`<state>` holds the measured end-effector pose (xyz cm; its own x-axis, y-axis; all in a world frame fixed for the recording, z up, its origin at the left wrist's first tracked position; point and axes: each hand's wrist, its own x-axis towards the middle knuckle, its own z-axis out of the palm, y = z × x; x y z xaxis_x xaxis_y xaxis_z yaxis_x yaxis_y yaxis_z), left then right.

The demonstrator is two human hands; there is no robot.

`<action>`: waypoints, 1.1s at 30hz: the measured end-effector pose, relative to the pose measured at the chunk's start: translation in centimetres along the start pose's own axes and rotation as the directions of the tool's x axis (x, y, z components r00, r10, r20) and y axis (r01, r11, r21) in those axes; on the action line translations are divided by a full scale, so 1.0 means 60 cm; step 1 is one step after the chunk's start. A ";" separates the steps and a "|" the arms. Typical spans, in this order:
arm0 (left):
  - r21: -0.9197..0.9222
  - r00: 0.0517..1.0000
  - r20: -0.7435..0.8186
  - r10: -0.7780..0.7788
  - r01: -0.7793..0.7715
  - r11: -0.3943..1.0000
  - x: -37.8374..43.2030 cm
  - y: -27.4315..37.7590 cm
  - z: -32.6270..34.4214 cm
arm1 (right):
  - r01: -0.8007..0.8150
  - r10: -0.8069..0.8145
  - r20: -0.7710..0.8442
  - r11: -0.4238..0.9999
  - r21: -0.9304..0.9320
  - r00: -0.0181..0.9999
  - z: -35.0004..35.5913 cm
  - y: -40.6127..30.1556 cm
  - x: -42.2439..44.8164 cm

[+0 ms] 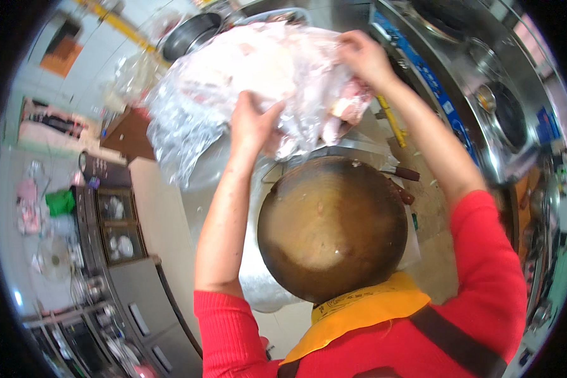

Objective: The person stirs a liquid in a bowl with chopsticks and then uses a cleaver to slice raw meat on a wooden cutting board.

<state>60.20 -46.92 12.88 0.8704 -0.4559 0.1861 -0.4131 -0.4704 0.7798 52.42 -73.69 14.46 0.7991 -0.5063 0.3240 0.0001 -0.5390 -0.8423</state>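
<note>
A large clear plastic bag full of pale raw meat lies before me at the top of the view. My right hand pinches the film at the bag's upper right edge. Against the bag's near side rests my left hand, thumb and forefinger spread; whether it grips the film is hidden. Reddish meat on bone shows at the bag's right end. Between my forearms, nearer my body, is a round, worn chopping block.
A knife with a dark handle lies right of the block. Behind the bag stands a black pan. A steel counter with a wok runs along the right. Grey cabinets line the left.
</note>
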 end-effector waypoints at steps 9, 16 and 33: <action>0.572 0.807 -0.509 0.301 0.056 0.818 0.013 -0.196 -0.105 | -0.121 0.125 0.045 0.989 -0.091 0.991 -0.035 0.196 0.057; 0.556 0.990 -0.101 -0.096 0.136 0.820 0.016 -0.339 -0.140 | -0.022 0.023 0.006 0.995 -0.094 1.000 -0.018 0.092 -0.061; 0.173 0.998 -0.043 0.035 -0.027 0.985 -0.217 -0.102 -0.087 | -0.817 0.282 0.814 0.457 0.351 0.508 0.202 -0.093 -0.360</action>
<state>52.80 -34.19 8.80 0.8662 -0.4389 0.2388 -0.4764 -0.5815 0.6595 42.43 -51.61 6.95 0.8953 0.1385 -0.4235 -0.4415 0.4036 -0.8014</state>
